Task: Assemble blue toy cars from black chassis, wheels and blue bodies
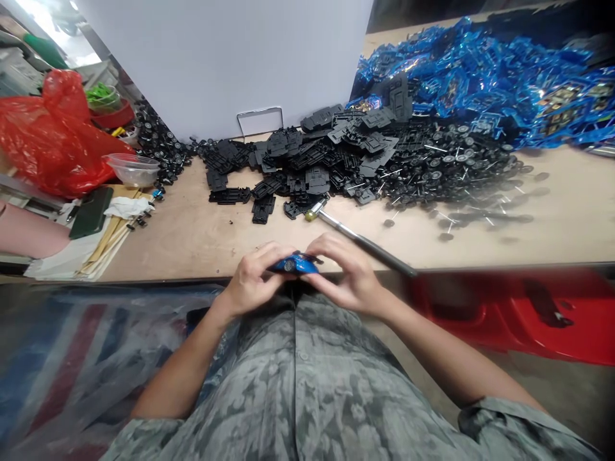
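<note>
Between my two hands, at the front edge of the table, is a blue toy car point(302, 263) with a dark wheel showing on its side. My left hand point(254, 276) grips its left end, fingers over the top and thumb below. At the right end my right hand point(346, 272) pinches it the same way, and a dark part shows by the fingertips. Just beyond lies a hammer point(358, 238) with a yellowish-tipped head and a dark handle reaching the table edge. Behind it is a heap of black toy car chassis point(314, 153).
Wheels on axles point(446, 163) are piled at the right, below a heap of blue car bodies point(461, 70). A white panel point(230, 57) stands at the back. On the left are a red plastic bag point(52, 137), a clear tub point(133, 169) and a dark phone point(91, 212).
</note>
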The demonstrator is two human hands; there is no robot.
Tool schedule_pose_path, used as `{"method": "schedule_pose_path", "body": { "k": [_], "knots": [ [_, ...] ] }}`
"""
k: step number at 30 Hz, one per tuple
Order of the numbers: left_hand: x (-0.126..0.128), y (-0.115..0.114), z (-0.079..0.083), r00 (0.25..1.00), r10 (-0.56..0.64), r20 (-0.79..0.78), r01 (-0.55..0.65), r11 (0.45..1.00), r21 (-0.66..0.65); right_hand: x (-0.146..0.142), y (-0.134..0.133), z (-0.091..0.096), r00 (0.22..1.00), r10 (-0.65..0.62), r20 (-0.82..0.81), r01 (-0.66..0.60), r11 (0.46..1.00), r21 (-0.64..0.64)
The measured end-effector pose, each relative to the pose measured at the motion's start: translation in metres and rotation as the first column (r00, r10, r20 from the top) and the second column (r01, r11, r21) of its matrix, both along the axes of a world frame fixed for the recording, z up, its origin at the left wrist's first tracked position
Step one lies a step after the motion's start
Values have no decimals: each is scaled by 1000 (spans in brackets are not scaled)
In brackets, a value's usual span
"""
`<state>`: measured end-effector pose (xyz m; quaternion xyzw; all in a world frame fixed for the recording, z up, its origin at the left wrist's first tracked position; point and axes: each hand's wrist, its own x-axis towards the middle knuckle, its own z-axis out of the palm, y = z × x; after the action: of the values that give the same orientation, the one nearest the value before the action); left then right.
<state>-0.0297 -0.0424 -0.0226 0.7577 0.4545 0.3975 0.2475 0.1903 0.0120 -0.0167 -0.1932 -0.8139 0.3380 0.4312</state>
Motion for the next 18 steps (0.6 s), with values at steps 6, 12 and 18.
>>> {"method": "schedule_pose_path", "body": {
  "k": [6, 12, 18],
  "knots": [
    [12, 0, -6, 976, 74, 204, -46, 989, -140, -1, 1, 0, 996, -65, -59, 52, 978, -202],
    [16, 8, -12, 861, 207, 464, -21, 927, -374, 3, 3, 4, 993, -98, -63, 72, 942, -328],
    [13, 23, -9, 853, 222, 473, -12, 913, -407, 5, 10, 7, 991, -131, -32, 110, 926, -360]
  ]
}}
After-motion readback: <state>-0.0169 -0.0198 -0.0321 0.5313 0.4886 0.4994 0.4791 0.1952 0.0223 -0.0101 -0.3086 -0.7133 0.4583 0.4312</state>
